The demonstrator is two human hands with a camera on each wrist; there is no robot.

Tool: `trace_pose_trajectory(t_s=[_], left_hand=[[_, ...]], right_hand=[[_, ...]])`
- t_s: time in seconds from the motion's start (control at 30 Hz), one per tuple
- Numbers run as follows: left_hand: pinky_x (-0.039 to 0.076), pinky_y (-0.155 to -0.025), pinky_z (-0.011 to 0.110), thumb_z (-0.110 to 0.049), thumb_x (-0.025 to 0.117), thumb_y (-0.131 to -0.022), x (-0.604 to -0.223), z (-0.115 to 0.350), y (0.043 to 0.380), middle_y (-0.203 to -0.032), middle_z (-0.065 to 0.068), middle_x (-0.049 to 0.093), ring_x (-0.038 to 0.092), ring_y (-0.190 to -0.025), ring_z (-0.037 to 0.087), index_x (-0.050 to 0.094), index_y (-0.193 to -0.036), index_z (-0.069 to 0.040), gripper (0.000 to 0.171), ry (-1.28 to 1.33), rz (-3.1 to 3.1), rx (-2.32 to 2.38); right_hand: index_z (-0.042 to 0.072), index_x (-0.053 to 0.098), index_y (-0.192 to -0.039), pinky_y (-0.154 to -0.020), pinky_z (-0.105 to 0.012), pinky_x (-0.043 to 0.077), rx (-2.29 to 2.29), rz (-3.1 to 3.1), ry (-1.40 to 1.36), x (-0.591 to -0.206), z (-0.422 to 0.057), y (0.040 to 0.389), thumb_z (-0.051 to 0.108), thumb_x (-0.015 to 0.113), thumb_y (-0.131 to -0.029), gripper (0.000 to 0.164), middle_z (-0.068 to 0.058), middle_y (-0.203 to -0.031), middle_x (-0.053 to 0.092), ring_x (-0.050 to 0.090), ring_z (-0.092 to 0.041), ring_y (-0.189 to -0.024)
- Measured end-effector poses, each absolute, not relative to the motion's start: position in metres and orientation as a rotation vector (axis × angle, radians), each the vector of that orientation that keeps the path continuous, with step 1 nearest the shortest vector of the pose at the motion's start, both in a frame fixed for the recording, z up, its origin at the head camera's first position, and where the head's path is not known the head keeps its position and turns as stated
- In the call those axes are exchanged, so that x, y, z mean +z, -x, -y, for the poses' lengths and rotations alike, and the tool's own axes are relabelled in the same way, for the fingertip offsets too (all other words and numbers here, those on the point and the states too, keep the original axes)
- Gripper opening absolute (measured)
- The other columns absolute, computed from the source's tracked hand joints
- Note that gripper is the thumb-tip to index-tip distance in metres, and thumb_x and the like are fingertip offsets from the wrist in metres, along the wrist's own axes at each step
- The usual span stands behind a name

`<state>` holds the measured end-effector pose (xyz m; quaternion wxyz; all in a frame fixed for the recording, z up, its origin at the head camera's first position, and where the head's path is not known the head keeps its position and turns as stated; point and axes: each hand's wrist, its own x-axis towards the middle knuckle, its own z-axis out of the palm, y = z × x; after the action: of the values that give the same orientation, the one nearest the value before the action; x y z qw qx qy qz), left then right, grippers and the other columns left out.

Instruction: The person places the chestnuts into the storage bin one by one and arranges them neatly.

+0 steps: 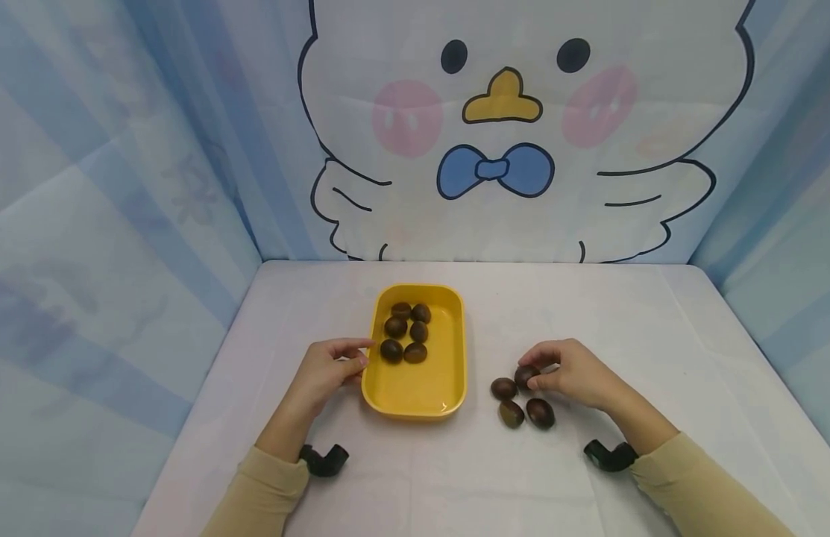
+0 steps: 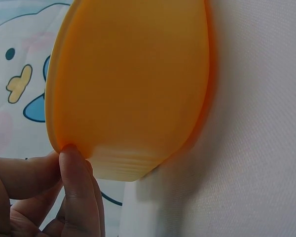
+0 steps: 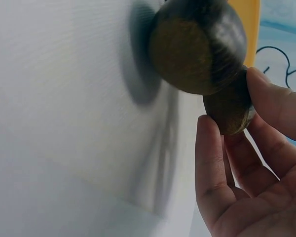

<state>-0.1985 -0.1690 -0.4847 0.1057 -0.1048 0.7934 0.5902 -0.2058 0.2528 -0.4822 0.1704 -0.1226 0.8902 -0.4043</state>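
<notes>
My left hand pinches the left rim of a yellow tray between thumb and fingers; the left wrist view shows the fingertips right at the rim. Several brown chestnuts lie inside, in the tray's upper left part. On the right, my right hand holds a chestnut between thumb and fingers, low over the cloth. Three more chestnuts lie beside and in front of that hand. In the right wrist view a loose chestnut partly overlaps the held one.
White cloth covers the table. A curtain with a cartoon bird stands behind it, and blue curtains hang at the sides. Black curved wrist pieces stick out by both sleeves.
</notes>
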Motion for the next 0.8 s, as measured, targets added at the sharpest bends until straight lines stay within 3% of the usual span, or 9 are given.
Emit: trace_pose_trajectory(t_s=[0.6, 0.8], left_hand=[[0.065, -0.075, 0.025, -0.002, 0.07, -0.1, -0.486, 0.169, 0.198, -0.107, 0.012, 0.065, 0.064, -0.082, 0.019, 0.079, -0.129, -0.013, 0.033, 0.316, -2.353, 1.74], [0.065, -0.076, 0.026, -0.001, 0.069, -0.099, -0.486, 0.168, 0.198, -0.107, 0.012, 0.067, 0.065, -0.084, 0.019, 0.079, -0.13, -0.013, 0.034, 0.323, -2.352, 1.739]], right_hand=[[0.014, 0.078, -0.119, -0.093, -0.036, 0.063, -1.29, -2.521, 0.408, -0.461, -0.211, 0.214, 0.011, 0.082, -0.092, 0.028, -0.006, -0.119, 0.077, 0.073, -0.023, -0.109], [0.012, 0.077, -0.121, -0.092, -0.031, 0.065, -1.367, -2.457, 0.466, -0.456, -0.191, 0.216, 0.008, 0.081, -0.094, 0.028, -0.007, -0.119, 0.078, 0.075, -0.026, -0.108]])
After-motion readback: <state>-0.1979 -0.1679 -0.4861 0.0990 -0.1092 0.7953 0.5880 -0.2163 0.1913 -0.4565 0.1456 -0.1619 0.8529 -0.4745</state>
